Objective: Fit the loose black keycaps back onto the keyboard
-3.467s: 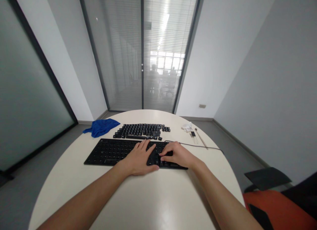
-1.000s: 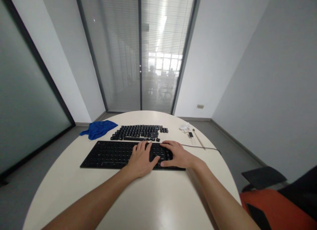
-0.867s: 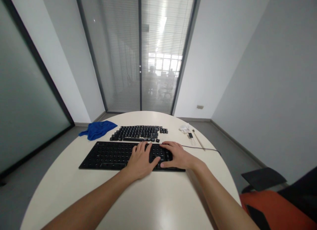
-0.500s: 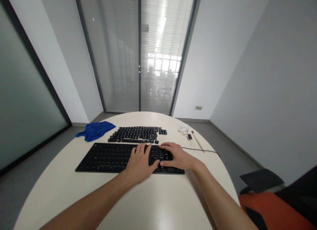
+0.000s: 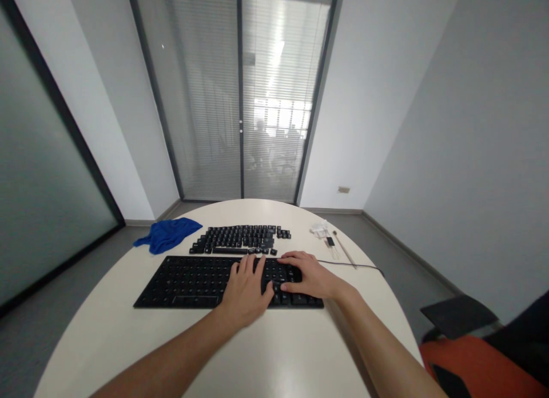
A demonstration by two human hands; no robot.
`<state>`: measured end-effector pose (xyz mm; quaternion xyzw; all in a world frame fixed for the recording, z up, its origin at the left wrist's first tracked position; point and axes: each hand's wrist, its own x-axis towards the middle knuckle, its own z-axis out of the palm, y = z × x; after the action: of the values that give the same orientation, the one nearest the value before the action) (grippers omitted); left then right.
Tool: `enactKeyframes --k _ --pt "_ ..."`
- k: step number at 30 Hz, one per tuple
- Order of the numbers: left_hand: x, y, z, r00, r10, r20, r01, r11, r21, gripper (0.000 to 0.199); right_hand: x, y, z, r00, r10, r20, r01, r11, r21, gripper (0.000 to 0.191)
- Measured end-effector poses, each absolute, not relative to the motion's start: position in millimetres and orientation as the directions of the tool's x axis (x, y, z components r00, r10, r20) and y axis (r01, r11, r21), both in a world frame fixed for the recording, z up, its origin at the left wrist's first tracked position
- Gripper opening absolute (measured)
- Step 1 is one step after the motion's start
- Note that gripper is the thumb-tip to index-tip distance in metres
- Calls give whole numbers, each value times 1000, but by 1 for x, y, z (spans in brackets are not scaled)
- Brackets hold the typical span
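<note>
A black keyboard base (image 5: 193, 281) lies across the table, most of its key places bare, with some keycaps at its right end. My left hand (image 5: 245, 289) rests on its middle right part, fingers spread and thumb near the keycaps. My right hand (image 5: 311, 275) lies over the right end, its fingers apart and nothing visible between them. The thumbs are a little way from each other. Behind the base stand rows of loose black keycaps (image 5: 240, 237), with a long space bar (image 5: 230, 251) in front of them.
A blue cloth (image 5: 169, 234) lies at the back left of the white table (image 5: 274, 352). At the back right are a white crumpled item (image 5: 319, 230), a small black tool (image 5: 330, 241), a thin stick (image 5: 345, 250) and a cable (image 5: 358, 265). A red chair (image 5: 467, 363) stands at the right.
The view has tilted slightly, so the table sits lower in the picture. My thumbs have moved slightly apart. Both hands are still at the right part of the keyboard.
</note>
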<state>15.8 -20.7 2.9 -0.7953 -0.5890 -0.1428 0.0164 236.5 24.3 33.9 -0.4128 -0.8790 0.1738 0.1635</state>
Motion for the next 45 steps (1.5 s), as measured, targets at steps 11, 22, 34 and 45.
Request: enactKeyframes --k 11,22,34,45 --pt "19 -17 0 263 930 256 944 -303 132 65 240 41 24 -629 736 250 612 667 -425 48" --pt "20 -18 8 272 940 207 948 -299 112 63 239 40 21 -615 734 287 592 671 -448 40" --pt "19 -18 4 296 922 248 942 -325 81 63 241 60 17 -290 924 249 820 374 -434 31" --pt "18 -18 4 305 914 265 941 -332 61 64 223 111 14 -96 979 181 977 127 -171 41"
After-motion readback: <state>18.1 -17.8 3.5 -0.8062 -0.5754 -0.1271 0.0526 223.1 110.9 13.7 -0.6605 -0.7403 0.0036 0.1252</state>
